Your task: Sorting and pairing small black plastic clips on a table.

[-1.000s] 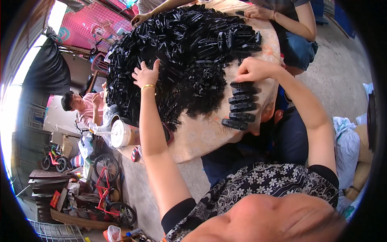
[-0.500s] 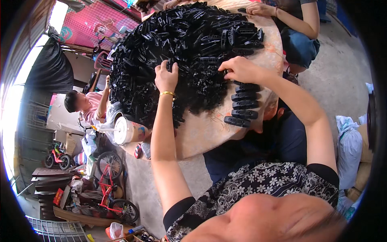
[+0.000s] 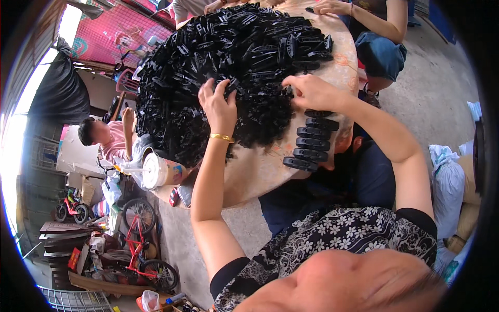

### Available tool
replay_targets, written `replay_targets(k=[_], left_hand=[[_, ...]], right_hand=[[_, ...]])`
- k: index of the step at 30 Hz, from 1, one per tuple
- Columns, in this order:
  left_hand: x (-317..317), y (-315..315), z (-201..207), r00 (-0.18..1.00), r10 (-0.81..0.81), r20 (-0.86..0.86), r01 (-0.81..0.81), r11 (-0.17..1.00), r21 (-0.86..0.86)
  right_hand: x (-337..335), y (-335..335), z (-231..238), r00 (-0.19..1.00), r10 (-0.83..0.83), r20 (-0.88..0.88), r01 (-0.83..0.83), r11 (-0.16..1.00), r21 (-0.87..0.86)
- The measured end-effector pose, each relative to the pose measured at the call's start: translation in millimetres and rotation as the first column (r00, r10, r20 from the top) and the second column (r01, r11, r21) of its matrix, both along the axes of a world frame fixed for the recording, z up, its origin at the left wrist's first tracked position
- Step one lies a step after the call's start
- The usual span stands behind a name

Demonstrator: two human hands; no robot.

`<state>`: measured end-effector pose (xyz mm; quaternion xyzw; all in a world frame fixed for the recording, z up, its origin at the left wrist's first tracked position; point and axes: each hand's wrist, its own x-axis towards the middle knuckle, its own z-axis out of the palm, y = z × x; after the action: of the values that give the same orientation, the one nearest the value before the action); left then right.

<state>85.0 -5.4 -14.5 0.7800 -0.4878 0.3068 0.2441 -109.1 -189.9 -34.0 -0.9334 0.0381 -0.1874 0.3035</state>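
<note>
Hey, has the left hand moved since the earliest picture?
Yes: judged against the lidded cup, the left hand has shifted right over the black pile, closer to the right hand.

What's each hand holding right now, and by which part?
Left hand: seemingly a black piece, gripped part unclear. Right hand: can't tell against the black pile.

The hands (image 3: 220, 110) are bare, a slim gold-coloured bangle (image 3: 222, 138) circles the left wrist, and short black sleeves (image 3: 226, 273) join a black, white-flowered garment (image 3: 338, 234) worn with dark trousers (image 3: 373, 174).
</note>
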Motion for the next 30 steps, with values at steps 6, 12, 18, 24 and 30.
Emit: replay_targets(k=[6, 12, 18, 24, 30], left_hand=[[-68.6, -6.8, 11.6, 0.768, -0.277, -0.577, 0.247, 0.960, -0.133], [-101.4, -3.1, 16.4, 0.232, -0.277, -0.932, 0.336, 0.922, -0.191], [-97.3, 4.3, 3.3, -0.104, -0.370, -0.923, 0.260, 0.886, -0.385], [-96.8, 3.4, -9.0, -0.311, -0.461, -0.831, 0.227, 0.813, -0.536], [-91.1, 4.2, -11.0, -0.160, -0.540, -0.827, 0.223, 0.796, -0.563]], right_hand=[[11.8, -13.4, -9.7, 0.998, -0.061, 0.033, 0.067, 0.961, -0.269], [6.5, -25.9, -17.7, 0.996, -0.061, 0.064, 0.066, 0.995, -0.075], [-2.2, -7.9, 8.7, 0.920, -0.022, 0.392, -0.022, 0.994, 0.108], [-19.0, 35.2, 22.3, 0.835, 0.148, 0.530, -0.148, 0.988, -0.042], [-21.6, 44.8, 17.5, 0.903, 0.012, 0.429, -0.180, 0.917, 0.356]])
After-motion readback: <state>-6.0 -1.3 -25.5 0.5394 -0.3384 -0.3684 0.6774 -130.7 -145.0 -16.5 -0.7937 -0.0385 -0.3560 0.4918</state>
